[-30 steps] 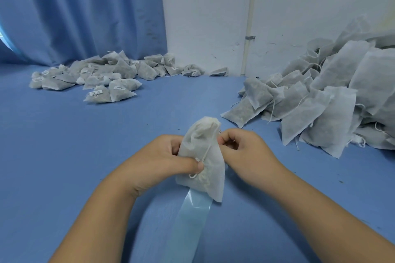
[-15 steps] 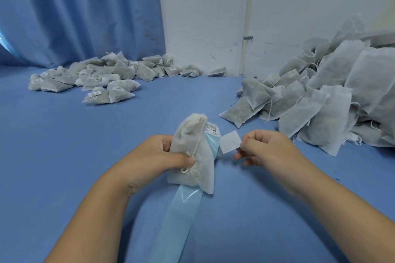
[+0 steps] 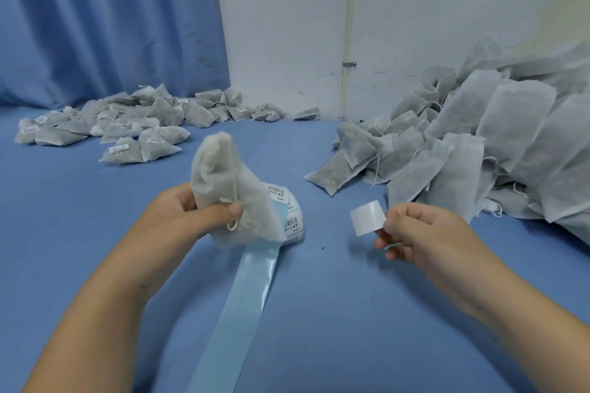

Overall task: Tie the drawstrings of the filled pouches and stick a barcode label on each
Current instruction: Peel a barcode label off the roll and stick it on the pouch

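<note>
My left hand (image 3: 188,217) grips a filled white mesh pouch (image 3: 226,188) above the blue table, thumb pressed on its drawstring, whose loop hangs below the thumb. My right hand (image 3: 412,230) pinches a small white label (image 3: 367,217) by its edge, held apart to the right of the pouch, blank side toward me. Behind the pouch sits a roll of barcode labels (image 3: 289,214), and its pale blue backing strip (image 3: 242,293) trails toward me across the table.
A big heap of filled pouches with loose strings (image 3: 479,143) fills the right side against the white wall. A flatter group of labelled pouches (image 3: 127,124) lies at the back left before a blue curtain (image 3: 105,22). The table top (image 3: 351,313) is blue.
My right hand left the pouch's neck, peeled a label from the roll and drew it away to the right. My left hand lifted and tilted the pouch, uncovering the label roll.
</note>
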`<state>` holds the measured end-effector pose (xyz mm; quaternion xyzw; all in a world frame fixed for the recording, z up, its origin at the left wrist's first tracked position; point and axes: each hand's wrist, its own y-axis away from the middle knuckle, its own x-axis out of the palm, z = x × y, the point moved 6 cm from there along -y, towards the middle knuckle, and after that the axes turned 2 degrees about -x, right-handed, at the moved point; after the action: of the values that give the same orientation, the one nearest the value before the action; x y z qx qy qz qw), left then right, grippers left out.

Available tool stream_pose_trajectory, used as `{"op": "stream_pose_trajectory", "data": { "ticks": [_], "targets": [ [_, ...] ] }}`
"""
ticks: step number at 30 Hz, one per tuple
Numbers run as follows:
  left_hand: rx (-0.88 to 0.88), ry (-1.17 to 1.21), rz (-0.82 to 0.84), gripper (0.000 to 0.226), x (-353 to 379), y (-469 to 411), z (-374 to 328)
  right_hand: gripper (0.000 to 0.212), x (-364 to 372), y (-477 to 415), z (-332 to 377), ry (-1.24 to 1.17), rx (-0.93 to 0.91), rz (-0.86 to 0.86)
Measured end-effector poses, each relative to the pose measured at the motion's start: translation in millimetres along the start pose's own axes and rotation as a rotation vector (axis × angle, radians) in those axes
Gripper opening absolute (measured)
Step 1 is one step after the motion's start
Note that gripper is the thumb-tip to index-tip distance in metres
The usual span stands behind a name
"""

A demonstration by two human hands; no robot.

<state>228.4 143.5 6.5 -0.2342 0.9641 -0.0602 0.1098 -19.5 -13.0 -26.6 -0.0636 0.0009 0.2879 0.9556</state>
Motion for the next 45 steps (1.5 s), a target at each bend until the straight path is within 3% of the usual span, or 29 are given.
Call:
{"op": "stream_pose_trajectory", "data": {
  "ticks": [2, 5, 7, 11, 13, 25, 36, 39, 42, 45],
  "targets": [
    [0.021, 0.07, 0.048, 0.04, 15.8, 1.7, -14.4, 0.033, -6.0, 3.7, 3.9, -0.08, -0.01, -0.008],
    [0.002, 0.019, 0.196, 0.026, 62.1, -0.4, -36.7, 0.006, -16.9, 10.2, 20.6, -0.283, -0.073, 0.008],
    [-0.04, -0.036, 0.257, 0.022, 95.7, -5.9, -44.6, 0.022, -26.5, 15.1, 37.1, -0.447, -0.152, 0.044],
    [-0.121, -0.101, 0.333, 0.031, 153.9, -16.4, -44.6, 0.027, -36.1, 26.5, 64.4, -0.61, -0.292, 0.146],
    [-0.145, -0.087, 0.382, 0.028, 174.1, -19.0, -37.7, 0.01, -37.7, 27.9, 65.4, -0.628, -0.296, 0.154],
    [-0.129, 0.046, 0.515, 0.04, 184.3, -17.7, -8.7, 0.027, -25.2, 23.3, 47.8, -0.494, -0.149, 0.129],
    [-0.217, 0.161, 0.408, 0.029, 181.1, -20.5, -1.4, 0.018, -25.4, 24.3, 45.8, -0.565, -0.136, 0.071],
    [-0.215, 0.194, 0.288, 0.034, 175.3, -25.0, 0.1, 0.008, -38.1, 26.4, 53.5, -0.413, -0.203, -0.049],
    [-0.202, 0.22, 0.188, 0.035, 169.2, -27.6, 1.3, 0.007, -50.8, 36.5, 65.9, 0.055, -0.345, -0.24],
    [-0.17, 0.226, 0.125, 0.018, 166.5, -26.9, -1.7, 0.006, -44.0, 49.9, 80.6, 0.483, -0.582, -0.361]
  ]
}}
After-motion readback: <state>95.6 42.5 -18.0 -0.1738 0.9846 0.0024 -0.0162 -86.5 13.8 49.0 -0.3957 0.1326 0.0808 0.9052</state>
